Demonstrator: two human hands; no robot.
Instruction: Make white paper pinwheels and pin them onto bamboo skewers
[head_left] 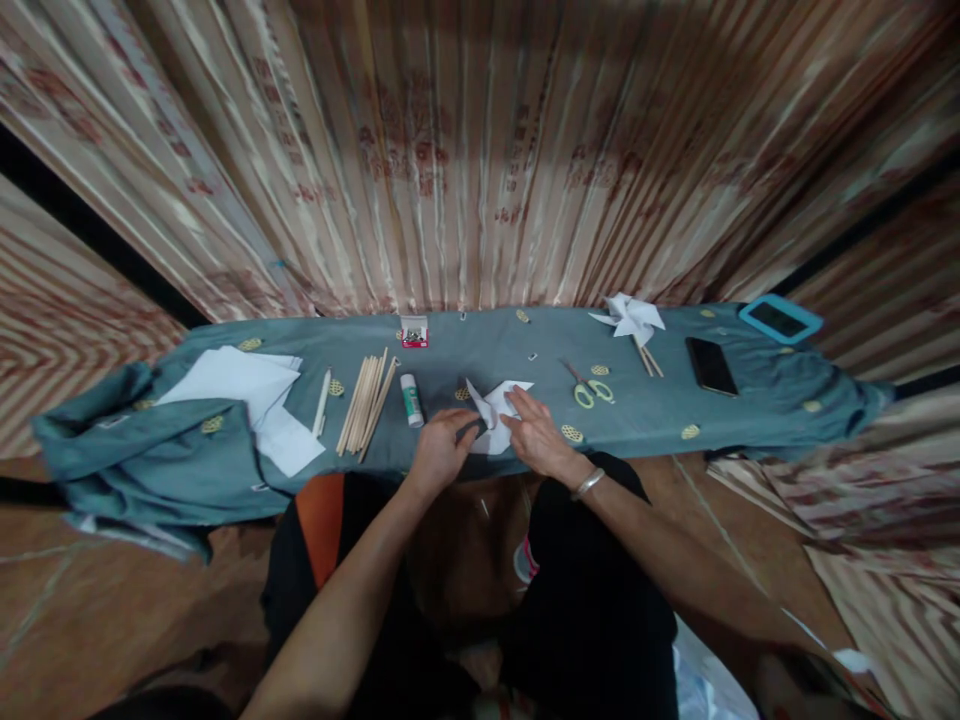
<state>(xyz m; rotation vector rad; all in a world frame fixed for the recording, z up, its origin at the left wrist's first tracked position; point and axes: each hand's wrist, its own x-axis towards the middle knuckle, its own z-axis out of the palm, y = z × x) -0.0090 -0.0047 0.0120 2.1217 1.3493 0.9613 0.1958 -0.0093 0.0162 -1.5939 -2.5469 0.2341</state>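
In front of me a sheet of white paper (495, 440), cut and with blades curled up like a pinwheel, lies at the near edge of the cloth-covered table. My left hand (441, 448) is closed on its left side, fingers bent at the raised blade. From the right, my right hand (541, 438) grips the paper with fingertips and thumb near its middle. A bracelet circles the right wrist. Left of the paper stand a glue stick (412, 400) and a row of wooden sticks (366, 405), both lying flat. Green-handled scissors (589, 388) rest to the right.
A small red box (414, 333) of metal pieces sits at the back. White paper sheets (232, 385) and a pen (322, 402) lie left. Rightward are a finished-looking paper pinwheel (632, 318) on sticks, a black phone (710, 366) and a blue-framed tablet (780, 319). Curtains (480, 150) hang behind.
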